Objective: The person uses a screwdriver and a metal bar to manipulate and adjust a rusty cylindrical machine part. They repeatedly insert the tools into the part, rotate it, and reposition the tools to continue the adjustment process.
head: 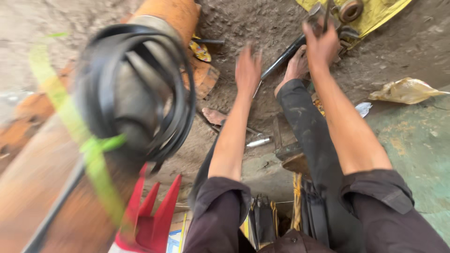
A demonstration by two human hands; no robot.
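Ground: You sit over a dirt floor (253, 28), with a green slab (412, 140) at the right of the frame.
Big tank: An orange tank (28, 178) fills the left side. It is blurry.
Belts: A bunch of black rubber belts (140, 89) hangs at the left middle, looped around the blurry grey end there, well apart from both your hands.
Yellow sheet: It lies at the top right (375, 14), with rusty metal parts (349, 10) on it.
Right hand: Your right hand (321, 44) is at the top right, on the metal parts, fingers bent. You seem to have hold of one, but I cannot tell for sure.
Left hand: Your left hand (247, 70) is in the top middle, fingers spread wide, holding nothing.
Black rod: It (283, 58) lies slanted between your hands, by your foot (295, 68).
How far: It looks like you have only just reached the parts. The belts are not picked up yet.
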